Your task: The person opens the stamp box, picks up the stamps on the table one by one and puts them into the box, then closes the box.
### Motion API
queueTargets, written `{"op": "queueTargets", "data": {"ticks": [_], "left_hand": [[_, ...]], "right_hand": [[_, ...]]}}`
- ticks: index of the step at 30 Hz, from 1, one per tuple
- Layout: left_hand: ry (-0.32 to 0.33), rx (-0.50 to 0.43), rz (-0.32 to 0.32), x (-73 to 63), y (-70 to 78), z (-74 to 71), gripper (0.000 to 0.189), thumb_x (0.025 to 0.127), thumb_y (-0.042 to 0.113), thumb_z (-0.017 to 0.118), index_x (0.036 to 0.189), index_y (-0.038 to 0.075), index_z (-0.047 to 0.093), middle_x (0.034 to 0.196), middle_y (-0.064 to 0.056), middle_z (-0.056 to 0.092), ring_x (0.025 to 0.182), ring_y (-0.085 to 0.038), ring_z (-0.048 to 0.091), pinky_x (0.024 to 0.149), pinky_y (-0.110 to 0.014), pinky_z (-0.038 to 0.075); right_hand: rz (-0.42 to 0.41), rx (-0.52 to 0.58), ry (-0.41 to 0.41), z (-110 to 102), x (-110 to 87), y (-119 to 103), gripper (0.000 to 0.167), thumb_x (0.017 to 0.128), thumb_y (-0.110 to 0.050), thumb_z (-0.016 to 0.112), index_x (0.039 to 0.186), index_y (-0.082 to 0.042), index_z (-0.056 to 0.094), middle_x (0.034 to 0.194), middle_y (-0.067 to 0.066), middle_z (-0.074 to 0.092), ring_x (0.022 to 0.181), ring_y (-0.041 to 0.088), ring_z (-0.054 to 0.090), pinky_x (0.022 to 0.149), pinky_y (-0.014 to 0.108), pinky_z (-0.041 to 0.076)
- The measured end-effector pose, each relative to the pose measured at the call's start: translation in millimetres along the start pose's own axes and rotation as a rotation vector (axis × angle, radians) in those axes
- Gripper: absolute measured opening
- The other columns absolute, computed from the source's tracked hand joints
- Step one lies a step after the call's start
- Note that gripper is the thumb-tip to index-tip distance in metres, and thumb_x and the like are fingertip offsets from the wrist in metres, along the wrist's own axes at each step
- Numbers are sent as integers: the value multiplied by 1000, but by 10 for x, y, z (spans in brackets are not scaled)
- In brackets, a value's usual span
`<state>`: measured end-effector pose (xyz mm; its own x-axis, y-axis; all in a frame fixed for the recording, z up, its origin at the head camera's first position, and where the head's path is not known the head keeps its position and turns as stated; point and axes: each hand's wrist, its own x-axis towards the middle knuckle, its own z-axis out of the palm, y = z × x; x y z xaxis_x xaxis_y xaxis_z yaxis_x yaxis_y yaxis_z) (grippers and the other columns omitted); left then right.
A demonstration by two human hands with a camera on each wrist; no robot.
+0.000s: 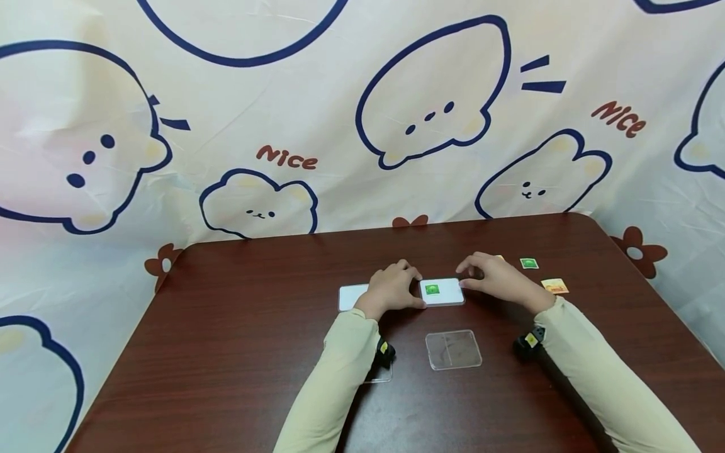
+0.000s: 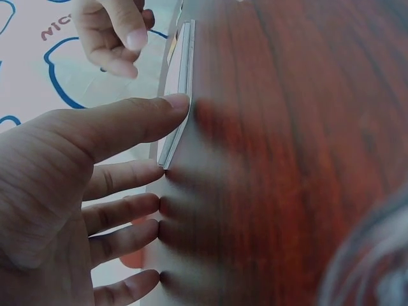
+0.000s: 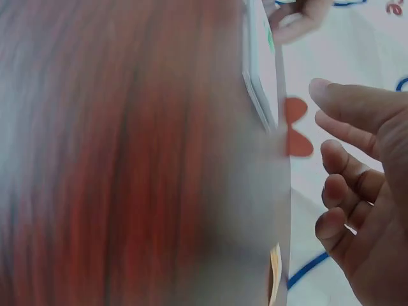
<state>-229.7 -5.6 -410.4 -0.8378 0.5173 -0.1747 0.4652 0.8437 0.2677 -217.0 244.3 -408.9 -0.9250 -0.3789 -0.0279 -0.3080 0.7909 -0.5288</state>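
A flat white rectangular card (image 1: 450, 292) with a clear rim lies on the table, bearing a small green stamp-like piece (image 1: 432, 289). My left hand (image 1: 392, 288) holds the card at its left end; in the left wrist view the thumb is on the near edge and the index fingertip at the end. Just off the card's right end is my right hand (image 1: 491, 277), its fingers loosely bent with nothing seen between them. In the right wrist view its thumb (image 3: 357, 105) is apart from the card. A second white card (image 1: 351, 297) is partly hidden by my left hand.
A clear plastic cover (image 1: 453, 350) lies nearer on the brown table (image 1: 226, 352). Another clear piece (image 1: 381, 376) shows beside my left sleeve. At right lie a small green piece (image 1: 529, 263) and an orange one (image 1: 555, 286). A printed curtain (image 1: 340, 126) stands behind.
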Motion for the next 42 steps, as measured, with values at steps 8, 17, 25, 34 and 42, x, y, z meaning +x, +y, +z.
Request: {"op": "queueTargets", "data": {"ticks": [8, 17, 25, 34, 42], "left_hand": [[5, 4, 7, -3, -2, -12, 56, 81, 53, 71, 129, 24, 59, 136, 0, 50, 123, -19, 51, 99, -43, 44], [13, 1, -3, -17, -34, -16, 56, 80, 53, 72, 127, 24, 60, 136, 0, 50, 122, -19, 51, 99, -44, 43], [13, 6, 7, -10, -26, -11, 56, 81, 53, 71, 127, 24, 59, 135, 0, 50, 122, -19, 51, 98, -43, 44], [12, 1, 4, -6, -16, -7, 56, 80, 53, 72, 127, 25, 59, 135, 0, 50, 122, -18, 51, 99, -43, 43], [2, 2, 8, -7, -12, 0, 57, 81, 53, 71, 128, 25, 59, 136, 0, 49, 122, -19, 51, 99, -43, 43]], "right_hand": [[71, 79, 51, -249, -162, 239, 29, 90, -23, 69, 113, -7, 65, 90, 5, 54, 85, 19, 47, 67, 26, 41], [199, 166, 80, -424, -283, 484, 40, 90, -30, 69, 120, -5, 60, 93, 9, 47, 86, 22, 43, 66, 26, 38], [276, 183, 85, -563, -377, 713, 54, 90, -41, 66, 130, -7, 54, 99, 10, 46, 89, 23, 42, 66, 28, 40], [347, 194, 61, -643, -466, 896, 63, 89, -45, 65, 136, -7, 48, 104, 12, 45, 100, 27, 41, 75, 32, 41], [362, 179, 27, -593, -515, 1073, 65, 91, -48, 61, 138, -6, 46, 108, 14, 43, 101, 30, 41, 73, 33, 38]]}}
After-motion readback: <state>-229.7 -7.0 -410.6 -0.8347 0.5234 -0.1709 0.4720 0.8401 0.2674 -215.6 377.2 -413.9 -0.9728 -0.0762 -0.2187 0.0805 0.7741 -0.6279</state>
